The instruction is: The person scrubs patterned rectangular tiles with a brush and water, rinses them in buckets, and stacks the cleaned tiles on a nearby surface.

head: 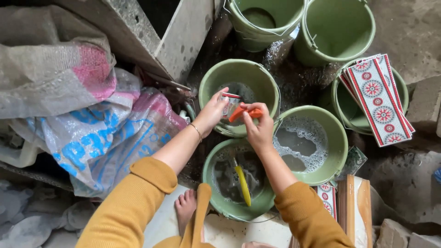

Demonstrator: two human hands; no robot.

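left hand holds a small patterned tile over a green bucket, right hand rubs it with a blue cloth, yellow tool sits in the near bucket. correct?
Nearly. The head view shows the cloth in the right hand is orange-red, not blue. The rest holds: the left hand holds a small patterned tile over a green bucket, and a yellow tool sits in the near bucket.
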